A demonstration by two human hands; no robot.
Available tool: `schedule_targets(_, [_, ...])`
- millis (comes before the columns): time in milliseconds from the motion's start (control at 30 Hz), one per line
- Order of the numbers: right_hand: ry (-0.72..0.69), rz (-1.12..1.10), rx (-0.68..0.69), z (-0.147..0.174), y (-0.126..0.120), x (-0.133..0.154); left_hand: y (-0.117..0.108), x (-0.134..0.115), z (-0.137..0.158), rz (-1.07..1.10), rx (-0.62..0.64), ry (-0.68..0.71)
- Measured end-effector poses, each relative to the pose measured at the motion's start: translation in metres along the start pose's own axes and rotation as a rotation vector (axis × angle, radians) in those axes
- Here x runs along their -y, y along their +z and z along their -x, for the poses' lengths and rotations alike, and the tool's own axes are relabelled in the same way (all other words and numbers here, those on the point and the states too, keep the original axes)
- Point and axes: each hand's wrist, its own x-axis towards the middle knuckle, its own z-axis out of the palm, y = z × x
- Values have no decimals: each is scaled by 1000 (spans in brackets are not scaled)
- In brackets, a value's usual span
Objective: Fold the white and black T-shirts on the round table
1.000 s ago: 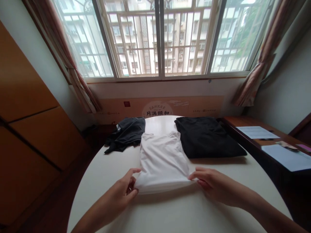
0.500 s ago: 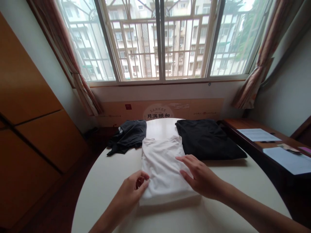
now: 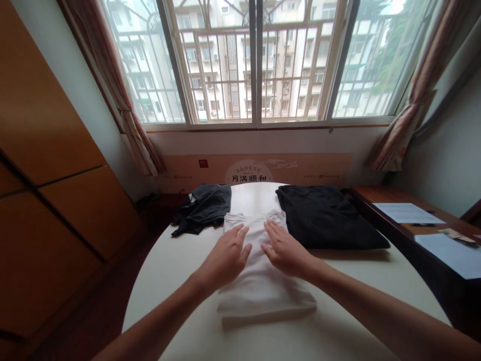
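A folded white T-shirt [image 3: 259, 296] lies in the middle of the round white table [image 3: 180, 301], its collar edge toward the window. My left hand [image 3: 227, 253] is over its left side, palm down with the fingers stretched out. Over the right side is my right hand [image 3: 283, 248], also flat with fingers extended. Both hands appear to rest on the cloth, a small gap between them. Neither hand grips anything. Parts of the shirt are hidden under the hands.
Dark grey clothing [image 3: 206, 208] lies loosely at the table's back left. A folded black garment [image 3: 330, 218] is at the back right. Beyond it, a brown wooden desk [image 3: 361, 195] holds paper sheets [image 3: 408, 212]. A wooden cabinet [image 3: 48, 225] stands left; a barred window is ahead.
Both hands have moved forward and closer together over the shirt. My left hand has gone from curled at the shirt's left edge to flat on top. The view has shifted slightly.
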Motion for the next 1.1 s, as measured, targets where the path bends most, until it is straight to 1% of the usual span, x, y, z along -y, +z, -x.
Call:
schedule_targets(67, [63,27,48,-34,4,2,20,6,-34,-85,61,-42])
schedule_targets(133, [153,52,106,-61,11,0,41,17,-59,-135,98,-140])
schedule_targets(233, [280,65,117,-82,22,-11,62,34,-74,-145,130,-257])
schedule_targets(333, [381,80,96,-88,27,-26,66,50,-76,-141,136,-318])
schedule_targets(433, [431,101,102,-91,26,-34,58,67,-75,-137,145,-414])
schedule_targets(533, [406,146,98,-98,17,-35,46,82,-75,-162,114,-473])
schedule_targets(633, [364,170,106,-108,1,-38,39,91,-73,-222,41,-463])
schedule_targets(700, [344,158,154,-114,-12,-41,37,92,-73,-246,5,-443])
schedule_targets(800, [293,112,254,-117,-30,-46,40,91,-75,-241,-13,-445])
schedule_targets(867, [232,71,290,-113,-40,-46,41,92,-77,-178,-7,-456])
schedule_targets(967, [139,8,287,-100,-54,-40,38,97,-80,-34,7,-436])
schedule_targets(1033, [68,-80,240,-88,-62,-35,33,100,-79,56,8,-425])
schedule_targets(1100, [-8,-227,136,-76,-69,-33,29,100,-78,197,6,-371])
